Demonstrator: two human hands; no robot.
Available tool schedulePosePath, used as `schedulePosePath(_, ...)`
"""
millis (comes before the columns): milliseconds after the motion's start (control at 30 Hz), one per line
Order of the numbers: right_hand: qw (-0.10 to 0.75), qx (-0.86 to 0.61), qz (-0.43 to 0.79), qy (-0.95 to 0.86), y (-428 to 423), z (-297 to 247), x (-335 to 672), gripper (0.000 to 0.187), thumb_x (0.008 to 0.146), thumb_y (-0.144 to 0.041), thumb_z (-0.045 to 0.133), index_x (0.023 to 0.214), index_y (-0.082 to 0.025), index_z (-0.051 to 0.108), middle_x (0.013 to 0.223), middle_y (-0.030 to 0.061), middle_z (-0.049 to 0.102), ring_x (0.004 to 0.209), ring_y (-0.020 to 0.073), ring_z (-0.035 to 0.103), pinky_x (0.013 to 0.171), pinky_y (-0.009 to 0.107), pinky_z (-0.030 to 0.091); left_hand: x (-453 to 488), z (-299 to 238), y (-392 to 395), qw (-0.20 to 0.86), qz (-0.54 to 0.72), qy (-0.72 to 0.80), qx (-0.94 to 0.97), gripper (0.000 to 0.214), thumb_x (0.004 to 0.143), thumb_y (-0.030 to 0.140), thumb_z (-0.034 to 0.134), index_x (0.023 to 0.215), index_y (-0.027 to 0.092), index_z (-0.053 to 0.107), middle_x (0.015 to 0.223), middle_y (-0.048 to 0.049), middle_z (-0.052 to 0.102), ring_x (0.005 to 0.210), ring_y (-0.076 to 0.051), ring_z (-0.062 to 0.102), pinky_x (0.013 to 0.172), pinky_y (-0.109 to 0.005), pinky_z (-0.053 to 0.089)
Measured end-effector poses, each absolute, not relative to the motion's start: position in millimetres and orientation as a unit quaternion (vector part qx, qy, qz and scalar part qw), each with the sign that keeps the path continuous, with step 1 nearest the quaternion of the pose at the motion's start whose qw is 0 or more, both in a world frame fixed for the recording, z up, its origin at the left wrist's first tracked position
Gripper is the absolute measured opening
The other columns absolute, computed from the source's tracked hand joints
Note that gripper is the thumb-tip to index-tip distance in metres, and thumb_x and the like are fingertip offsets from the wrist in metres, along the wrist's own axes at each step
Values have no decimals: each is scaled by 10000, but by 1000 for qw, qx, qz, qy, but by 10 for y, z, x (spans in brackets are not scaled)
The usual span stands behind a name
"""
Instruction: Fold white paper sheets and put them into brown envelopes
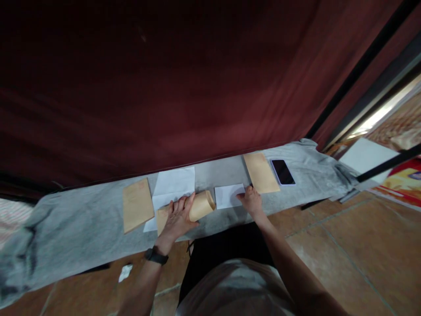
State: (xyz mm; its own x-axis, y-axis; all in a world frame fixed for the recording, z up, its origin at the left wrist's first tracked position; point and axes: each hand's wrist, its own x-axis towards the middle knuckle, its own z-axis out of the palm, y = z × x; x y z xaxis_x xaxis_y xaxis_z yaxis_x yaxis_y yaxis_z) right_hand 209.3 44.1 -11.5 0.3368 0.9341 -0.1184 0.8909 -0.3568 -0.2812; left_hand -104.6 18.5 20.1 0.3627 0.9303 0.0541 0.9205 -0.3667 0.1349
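My left hand (179, 217) lies with its fingers spread on a brown paper envelope (200, 206), whose right end curls up off the bench. Beneath that envelope and behind it is an unfolded white sheet (174, 182) with a crease across it. At the right edge of a smaller folded white paper (226, 196), my right hand (251, 202) is closed, its thumb on the paper and its other fingers curled. A tiny dark spot shows by the right knuckles; I cannot make out what it is.
A grey cloth (88, 224) covers the long narrow bench. Another brown envelope (137, 205) lies at left and one more envelope (261, 172) at right, beside a phone (283, 172). A dark red curtain (197, 87) hangs behind. Crumpled white tissue (125, 272) is on the tiled floor.
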Motion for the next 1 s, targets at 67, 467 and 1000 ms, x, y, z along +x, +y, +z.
schedulePosePath(67, 90, -820, 144, -547, 475, -107, 2100, 440, 899, -404, 664, 1190, -101, 532, 1128, 209, 681, 1117, 329, 650, 913, 391, 452, -1084, 202, 147, 42, 62, 568, 820, 1102, 707, 371, 753, 1599, 275, 112, 1437, -130, 477, 1350, -347, 448, 1191, -605, 163)
schedulePosePath(467, 441, -666, 260, -543, 438, -272, 2239, 155, 796, -343, 597, 776, -248, 475, 776, 27, 624, 768, 216, 607, 737, 339, 479, -1161, 62, 105, 64, 89, 577, 809, 1169, 680, 383, 771, 1603, 272, 63, 1446, -135, 462, 1360, -358, 434, 1182, -630, 165)
schedulePosePath(1000, 497, -521, 386, -577, 154, 157, 2191, 271, 863, -465, 608, 942, -232, 720, 901, 43, 745, 832, 215, 674, 752, 324, 526, -984, 203, 110, -63, 149, 549, 820, 1109, 719, 381, 779, 1595, 175, 131, 1473, -210, 457, 1417, -398, 373, 1184, -631, 166)
